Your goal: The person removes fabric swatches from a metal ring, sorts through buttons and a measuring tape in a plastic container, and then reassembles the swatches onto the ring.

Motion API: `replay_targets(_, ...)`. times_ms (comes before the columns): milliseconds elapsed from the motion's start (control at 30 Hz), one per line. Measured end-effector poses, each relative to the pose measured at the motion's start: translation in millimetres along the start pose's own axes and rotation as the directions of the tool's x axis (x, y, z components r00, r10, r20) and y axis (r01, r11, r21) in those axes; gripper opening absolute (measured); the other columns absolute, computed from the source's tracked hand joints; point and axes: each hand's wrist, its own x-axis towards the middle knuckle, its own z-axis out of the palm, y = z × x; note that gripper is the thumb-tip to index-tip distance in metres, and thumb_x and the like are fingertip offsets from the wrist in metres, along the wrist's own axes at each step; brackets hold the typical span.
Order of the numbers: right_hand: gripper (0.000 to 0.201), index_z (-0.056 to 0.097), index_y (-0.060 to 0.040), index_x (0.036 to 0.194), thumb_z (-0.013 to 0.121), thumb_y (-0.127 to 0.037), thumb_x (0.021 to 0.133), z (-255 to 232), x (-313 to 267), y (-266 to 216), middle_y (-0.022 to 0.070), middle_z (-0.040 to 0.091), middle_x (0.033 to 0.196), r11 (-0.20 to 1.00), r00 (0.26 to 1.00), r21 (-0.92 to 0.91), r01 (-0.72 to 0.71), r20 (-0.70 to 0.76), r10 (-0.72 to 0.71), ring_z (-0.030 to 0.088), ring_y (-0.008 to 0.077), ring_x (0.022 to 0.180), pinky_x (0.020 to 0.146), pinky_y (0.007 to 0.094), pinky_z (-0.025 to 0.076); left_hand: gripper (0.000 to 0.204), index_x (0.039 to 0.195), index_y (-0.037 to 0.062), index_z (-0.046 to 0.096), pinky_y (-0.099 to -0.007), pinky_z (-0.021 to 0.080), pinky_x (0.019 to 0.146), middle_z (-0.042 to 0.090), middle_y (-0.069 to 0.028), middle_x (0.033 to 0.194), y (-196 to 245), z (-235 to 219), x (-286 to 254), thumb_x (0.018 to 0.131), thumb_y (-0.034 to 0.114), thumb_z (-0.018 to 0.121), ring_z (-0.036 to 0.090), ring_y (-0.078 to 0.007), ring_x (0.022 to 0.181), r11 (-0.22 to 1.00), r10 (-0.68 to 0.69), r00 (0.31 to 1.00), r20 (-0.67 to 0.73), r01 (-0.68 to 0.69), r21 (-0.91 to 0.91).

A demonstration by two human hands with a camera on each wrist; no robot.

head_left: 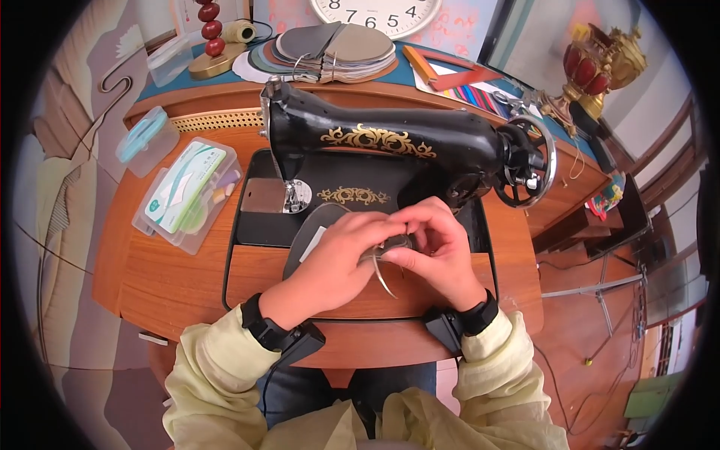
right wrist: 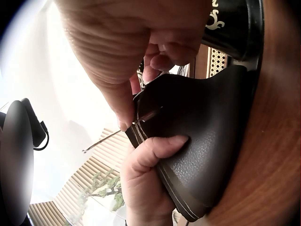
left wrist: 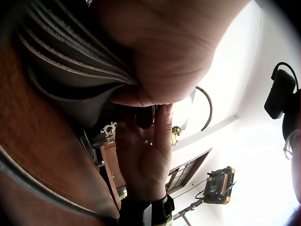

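A stack of dark grey leather pieces (head_left: 304,236) (left wrist: 70,61) (right wrist: 202,136) is held up in front of the sewing machine. My left hand (head_left: 337,255) (left wrist: 169,47) (right wrist: 146,174) grips its stitched edge, thumb flat on the top face. With thumb and fingers, my right hand (head_left: 435,251) (left wrist: 143,162) (right wrist: 117,42) pinches the stack's narrow end, close to the left fingertips. From that end a thin curved metal piece (head_left: 385,279) (left wrist: 209,106) (right wrist: 103,139) sticks out beside the right thumb. The fingers partly hide where it meets the leather.
A black sewing machine (head_left: 390,131) stands just beyond the hands, its handwheel (head_left: 551,161) at the right. Left on the table (head_left: 169,277) lies a plastic box (head_left: 187,195). Ringed swatches (head_left: 360,52), a clock (head_left: 375,11) and a thread spool (head_left: 240,31) are behind.
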Motion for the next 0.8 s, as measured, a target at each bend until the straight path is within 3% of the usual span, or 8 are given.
replay_targets(33,0.036,0.068,-0.0085,0.104,0.081,-0.002,0.071,-2,-1,0,-0.0015,0.047,0.095,0.995,1.0,-0.104,0.012,0.017,-0.01,0.044,0.0062,0.079,0.065,0.019,0.036,0.051,0.126,0.0062,0.055,-0.0418,0.037,0.103,0.052,-0.0143,0.129,0,1,-1,0.076,-0.005,0.055,0.047,-0.0345,0.122,1.0,0.018,1.0,-0.01,-0.017,0.017)
replay_targets(167,0.03,0.071,-0.0096,0.099,0.082,-0.007,0.07,3,-1,-11,0.0003,0.049,0.092,0.992,0.997,-0.117,0.038,0.078,-0.029,0.044,0.0088,0.08,0.065,0.021,0.036,0.048,0.125,0.0049,0.053,-0.0434,0.039,0.099,0.052,-0.0148,0.128,-7,6,-3,0.078,-0.002,0.057,0.048,-0.0354,0.117,0.992,0.043,0.998,0.048,-0.048,0.113)
replay_targets(200,0.026,0.071,-0.0092,0.096,0.08,-0.007,0.072,4,0,-9,0.0009,0.051,0.092,0.991,0.991,-0.1,0.09,0.106,-0.079,0.045,0.0097,0.078,0.065,0.0218,0.037,0.046,0.122,0.0074,0.054,-0.0449,0.035,0.101,0.053,-0.0118,0.125,-7,9,-4,0.077,0.004,0.063,0.047,-0.033,0.119,0.99,0.042,0.999,0.034,-0.047,0.133)
replay_targets(267,0.022,0.07,-0.0075,0.092,0.08,-0.007,0.073,2,-2,-2,0.0012,0.052,0.093,0.993,0.987,-0.081,0.091,0.144,-0.078,0.046,0.0104,0.077,0.065,0.0224,0.039,0.046,0.123,0.0058,0.053,-0.0448,0.033,0.102,0.053,-0.0122,0.124,-5,9,-5,0.077,0.003,0.061,0.047,-0.0327,0.12,0.99,0.013,0.998,0.064,-0.022,0.141)
replay_targets(567,0.01,0.064,-0.0043,0.092,0.07,-0.008,0.084,4,-1,-1,0.0022,0.056,0.086,0.997,0.999,-0.074,-0.033,-0.014,0.033,0.051,0.0113,0.077,0.068,0.0238,0.042,0.048,0.122,0.0023,0.051,-0.0473,0.029,0.105,0.053,-0.0138,0.124,-8,11,-7,0.075,0.01,0.059,0.045,-0.0319,0.122,0.971,-0.016,0.984,0.177,-0.027,0.237)
replay_targets(667,0.008,0.065,-0.0034,0.093,0.067,-0.008,0.087,5,-3,-3,0.0027,0.057,0.086,0.989,0.989,-0.021,-0.149,-0.029,0.148,0.053,0.0127,0.079,0.07,0.0254,0.043,0.048,0.122,0.0016,0.052,-0.0474,0.029,0.105,0.054,-0.0138,0.123,-9,10,-7,0.075,0.012,0.059,0.045,-0.0317,0.122,0.967,-0.019,0.979,0.205,-0.034,0.254)
replay_targets(767,0.008,0.066,-0.0032,0.095,0.064,-0.008,0.09,3,0,-2,0.0031,0.06,0.087,0.984,1.0,-0.18,0.005,0.012,-0.003,0.054,0.0126,0.08,0.072,0.0263,0.044,0.048,0.121,0.0015,0.052,-0.0475,0.029,0.105,0.054,-0.0139,0.123,-9,10,-7,0.076,0.015,0.06,0.045,-0.0318,0.122,0.966,-0.007,0.98,0.197,-0.045,0.255)
replay_targets(800,0.008,0.066,-0.0032,0.096,0.063,-0.008,0.09,4,-1,0,0.0034,0.06,0.087,0.991,1.0,-0.133,-0.019,-0.018,0.016,0.054,0.0126,0.08,0.072,0.0263,0.044,0.047,0.12,0.0015,0.053,-0.0476,0.03,0.105,0.055,-0.0139,0.123,-10,11,-8,0.076,0.015,0.06,0.045,-0.0318,0.122,0.966,-0.001,0.982,0.191,-0.049,0.256)
